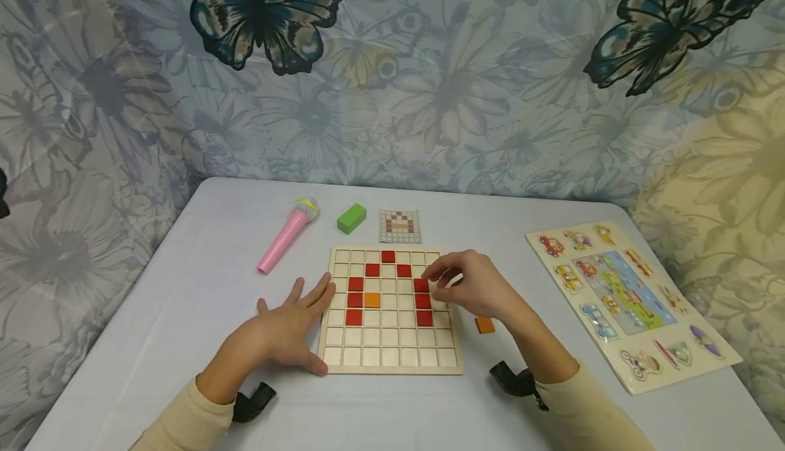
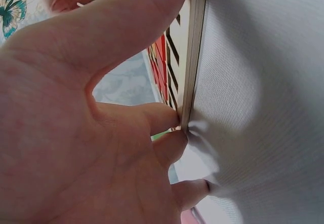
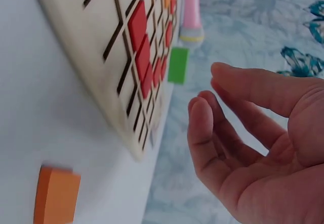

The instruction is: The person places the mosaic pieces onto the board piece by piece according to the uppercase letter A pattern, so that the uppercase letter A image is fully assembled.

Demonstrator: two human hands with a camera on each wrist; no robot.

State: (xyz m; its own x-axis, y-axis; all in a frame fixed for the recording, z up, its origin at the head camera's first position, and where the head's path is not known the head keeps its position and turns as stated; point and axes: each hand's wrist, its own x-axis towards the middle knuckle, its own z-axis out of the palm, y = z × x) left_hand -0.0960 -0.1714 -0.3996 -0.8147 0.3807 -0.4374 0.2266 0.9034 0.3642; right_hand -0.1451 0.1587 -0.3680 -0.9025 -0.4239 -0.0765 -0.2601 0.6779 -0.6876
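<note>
A wooden grid board (image 1: 391, 354) lies on the table with several red tiles (image 1: 422, 301) set in its squares. One orange tile (image 1: 372, 300) sits in the grid, beside a red tile of the left column. My left hand (image 1: 288, 332) is spread at the board's left side, thumb by the near corner and fingertips at the edge. Over the right column of red tiles hovers my right hand (image 1: 475, 284). In the right wrist view its thumb and bent fingers (image 3: 201, 120) stand apart with nothing between them. Another orange tile (image 1: 484, 325) lies on the table, right of the board.
Behind the board lie a small pattern card (image 1: 400, 226), a green block (image 1: 351, 219) and a pink toy microphone (image 1: 287, 236). A picture puzzle board (image 1: 634, 304) rests at the table's right side. Patterned cloth (image 1: 429, 97) hangs behind the table.
</note>
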